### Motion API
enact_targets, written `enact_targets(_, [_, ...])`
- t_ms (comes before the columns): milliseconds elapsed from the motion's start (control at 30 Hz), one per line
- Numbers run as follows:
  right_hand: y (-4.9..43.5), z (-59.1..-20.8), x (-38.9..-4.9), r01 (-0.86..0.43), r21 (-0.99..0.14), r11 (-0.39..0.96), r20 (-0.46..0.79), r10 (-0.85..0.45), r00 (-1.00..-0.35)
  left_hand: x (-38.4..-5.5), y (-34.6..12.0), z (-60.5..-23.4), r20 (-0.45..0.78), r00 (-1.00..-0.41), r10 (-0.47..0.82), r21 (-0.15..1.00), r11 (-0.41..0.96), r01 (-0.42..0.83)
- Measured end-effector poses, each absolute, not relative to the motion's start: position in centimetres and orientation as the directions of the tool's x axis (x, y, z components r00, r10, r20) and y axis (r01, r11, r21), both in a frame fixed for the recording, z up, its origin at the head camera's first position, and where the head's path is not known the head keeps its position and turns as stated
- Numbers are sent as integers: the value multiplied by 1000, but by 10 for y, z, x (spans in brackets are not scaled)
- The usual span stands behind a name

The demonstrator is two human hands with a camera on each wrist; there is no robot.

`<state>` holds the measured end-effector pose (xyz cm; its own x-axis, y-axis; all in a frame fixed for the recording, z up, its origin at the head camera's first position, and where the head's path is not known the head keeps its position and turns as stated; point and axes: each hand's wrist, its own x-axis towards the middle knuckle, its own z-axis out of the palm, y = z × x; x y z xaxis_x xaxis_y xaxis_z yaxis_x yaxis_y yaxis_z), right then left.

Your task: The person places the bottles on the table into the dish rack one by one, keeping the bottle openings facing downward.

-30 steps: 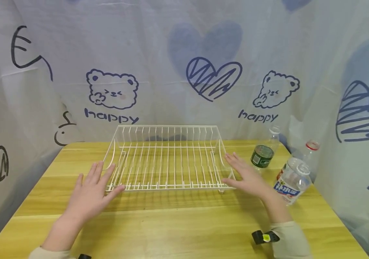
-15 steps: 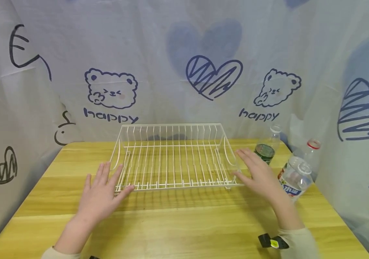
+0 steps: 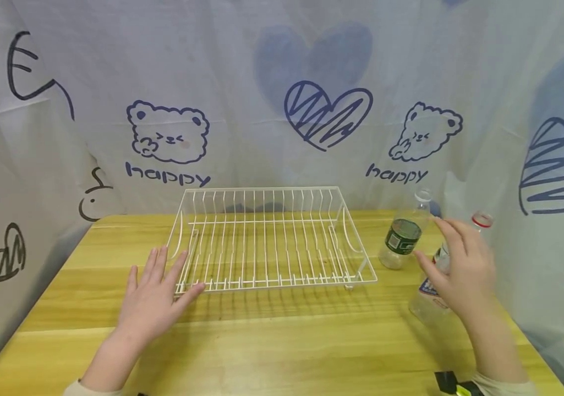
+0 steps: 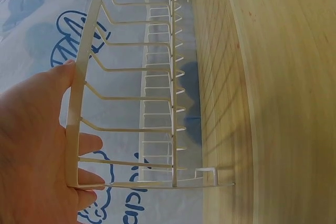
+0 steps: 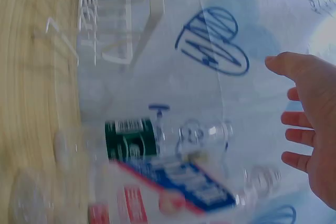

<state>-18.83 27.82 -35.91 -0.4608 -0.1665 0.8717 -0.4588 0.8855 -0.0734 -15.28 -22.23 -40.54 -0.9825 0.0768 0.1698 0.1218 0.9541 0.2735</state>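
A white wire dish rack [image 3: 262,283] stands on the wooden table. My left hand [image 3: 150,305] rests on its front left corner with fingers spread and straight. In the left wrist view, the thumb of that hand [image 4: 37,135] touches the rack's front rim [image 4: 76,124], while the other fingers show behind the rim. My right hand [image 3: 465,269] hovers over the bottles at the right, its fingers loosely bent and nothing held. It partly hides a clear bottle with a blue-and-white label [image 3: 427,308]. Beside that stands a green-labelled clear bottle [image 3: 403,236].
A third clear bottle, with a red ring at its neck [image 3: 482,220], stands behind my right hand. The yellow wooden table [image 3: 262,346] is bounded at the back and sides by a pale curtain [image 3: 242,126] with drawn bears and hearts.
My right hand has left the rack's right side and moved right over the bottles. The rack shifted slightly right earlier; my left hand moved with it and stays at its corner.
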Motion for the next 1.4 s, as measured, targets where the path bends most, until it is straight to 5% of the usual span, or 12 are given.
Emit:
enact_targets(433, [317, -390, -165, -370, -391, 843, 772, 81, -630, -153, -223, -406, 171, -982, 74, 265, 957, 119])
enact_targets(633, [330, -414, -154, -216, -488, 846, 619, 161, -769, -153, -222, -406, 168, -983, 75, 258, 959, 118])
enact_targets(933, [348, -443, -151, -47, -364, 930, 421, 119, -899, -153, -223, -407, 169, -983, 72, 261, 958, 115])
enact_targets(1400, [358, -462, -152, -46, -256, 965, 187, 3, -982, -152, -222, -407, 181, -981, 73, 262, 958, 120])
